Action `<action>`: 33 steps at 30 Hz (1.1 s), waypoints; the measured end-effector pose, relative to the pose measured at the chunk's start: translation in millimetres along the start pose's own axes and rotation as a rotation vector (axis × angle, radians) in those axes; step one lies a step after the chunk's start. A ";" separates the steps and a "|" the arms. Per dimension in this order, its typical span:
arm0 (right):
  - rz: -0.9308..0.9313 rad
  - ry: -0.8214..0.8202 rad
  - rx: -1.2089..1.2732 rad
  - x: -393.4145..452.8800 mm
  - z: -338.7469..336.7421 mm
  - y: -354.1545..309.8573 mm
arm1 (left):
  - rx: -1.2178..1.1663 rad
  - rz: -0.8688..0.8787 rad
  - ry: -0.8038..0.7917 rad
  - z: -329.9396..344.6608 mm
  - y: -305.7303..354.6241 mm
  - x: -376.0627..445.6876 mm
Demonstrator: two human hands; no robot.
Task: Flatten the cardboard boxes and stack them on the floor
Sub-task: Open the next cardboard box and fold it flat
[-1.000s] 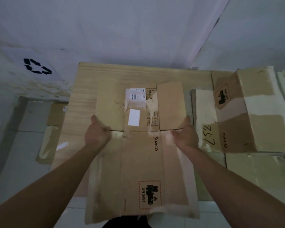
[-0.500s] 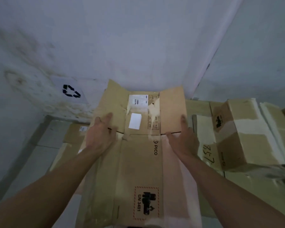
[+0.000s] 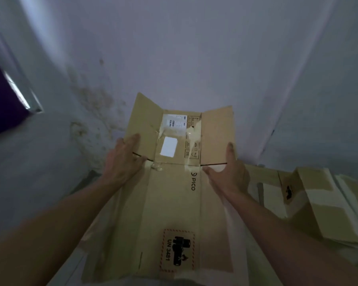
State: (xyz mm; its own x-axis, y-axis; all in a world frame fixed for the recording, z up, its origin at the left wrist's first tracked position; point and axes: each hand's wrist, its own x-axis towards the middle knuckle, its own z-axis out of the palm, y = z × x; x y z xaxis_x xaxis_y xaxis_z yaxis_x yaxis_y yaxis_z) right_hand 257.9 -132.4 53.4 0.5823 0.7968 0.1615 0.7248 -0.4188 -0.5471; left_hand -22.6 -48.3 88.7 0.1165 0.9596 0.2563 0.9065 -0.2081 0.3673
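Up comes the flattened box since half a second ago, and the view has swung with it: wall fills the frame now where the table and floor showed a moment back. My left hand (image 3: 123, 159) sits on the left edge of the flattened box (image 3: 174, 195), fingers fairly straight and spread along the far left flap, thumb tucked toward the slit between flap and panel. My right hand (image 3: 228, 172) mirrors it on the right edge, fingers straight up along the far right flap, thumb laid across the near panel. Both read as flat, pressing holds at the edges, though whether any fingers wrap behind the card I cannot tell.

Box lies collapsed, printed side facing me, near end running down toward my body, far flaps (image 3: 147, 122) tilted up against the wall (image 3: 174, 48). To the right, other boxes (image 3: 318, 203) wait in a pile, at least one not yet folded down.

Flattening of this one looks done, so I judge the step in hand to be the carry. Next move calls for turning left and lowering it level to the floor, with both edges kept pinned so the flaps don't spring open
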 end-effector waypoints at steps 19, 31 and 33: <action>-0.010 -0.024 0.001 -60.0 172.7 -225.3 | -0.004 -0.010 -0.015 -59.0 -281.3 82.7; 0.083 -0.143 -0.040 -38.3 331.8 -289.4 | 0.066 -0.028 -0.112 12.0 -406.8 170.7; 0.104 -0.163 -0.044 -28.4 367.8 -287.6 | 0.069 -0.044 -0.144 43.7 -425.5 186.5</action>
State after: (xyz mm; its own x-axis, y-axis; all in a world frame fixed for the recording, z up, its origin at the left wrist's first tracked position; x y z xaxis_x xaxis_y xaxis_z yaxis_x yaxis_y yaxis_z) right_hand -102.5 125.7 -95.9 0.5900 0.8068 -0.0316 0.6812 -0.5184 -0.5170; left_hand -368.9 227.6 -58.9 0.1288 0.9857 0.1090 0.9371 -0.1569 0.3117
